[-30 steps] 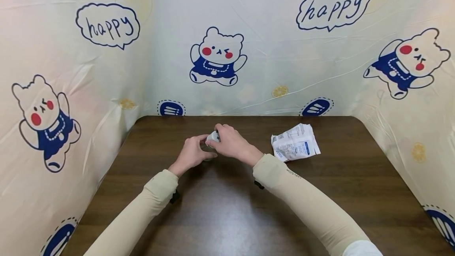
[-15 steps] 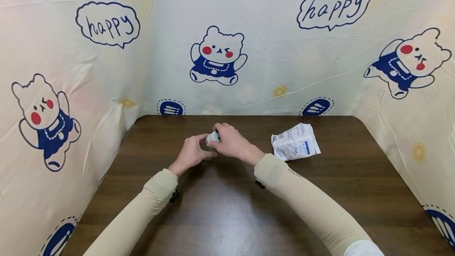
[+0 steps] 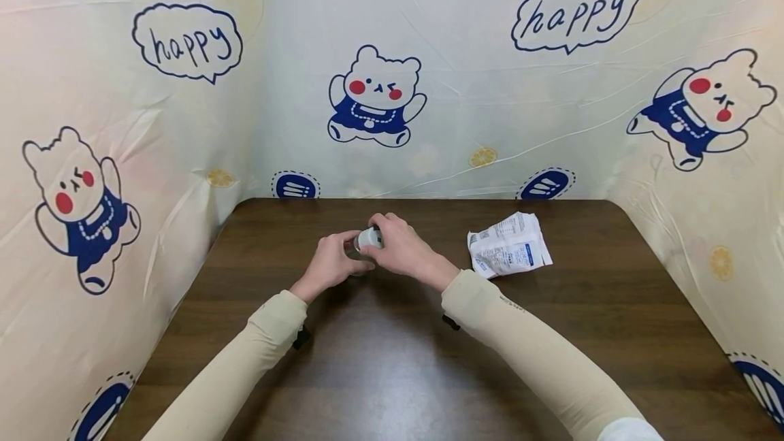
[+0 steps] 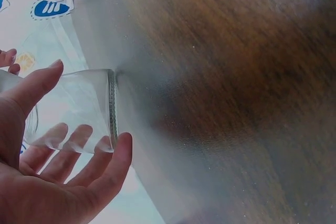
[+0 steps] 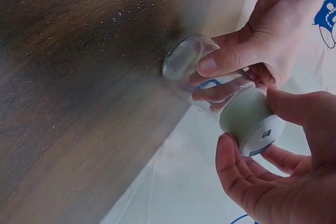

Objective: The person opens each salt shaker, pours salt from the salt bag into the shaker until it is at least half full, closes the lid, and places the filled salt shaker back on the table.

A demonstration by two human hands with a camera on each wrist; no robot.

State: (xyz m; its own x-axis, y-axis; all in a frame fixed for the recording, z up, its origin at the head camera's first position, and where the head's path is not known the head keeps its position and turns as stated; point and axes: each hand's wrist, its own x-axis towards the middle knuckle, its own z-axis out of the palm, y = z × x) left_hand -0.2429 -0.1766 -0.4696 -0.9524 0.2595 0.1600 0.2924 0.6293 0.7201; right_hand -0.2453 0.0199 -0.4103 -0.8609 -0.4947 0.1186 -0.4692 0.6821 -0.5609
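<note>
A clear glass jar (image 4: 79, 98) stands on the table, its base showing in both wrist views. My left hand (image 3: 331, 265) wraps its fingers and thumb around the jar's body. On top of the jar sits a pale green-white lid (image 5: 249, 119) with a small dark square mark. The fingertips and thumb of my right hand (image 3: 405, 247) grip that lid around its edge. In the right wrist view, my left hand (image 5: 262, 40) shows on the glass beside the lid. The jar seems to have nothing inside.
A crumpled white packet (image 3: 510, 247) with blue print lies on the brown wooden table (image 3: 392, 359), right of my right hand. Printed cloth with bear drawings (image 3: 376, 97) hangs behind the table and along both sides.
My right hand and wrist have shifted very slightly to the right, and the lid appears slightly turned with the fingers. My left hand stays around the jar, and the packet has not moved.
</note>
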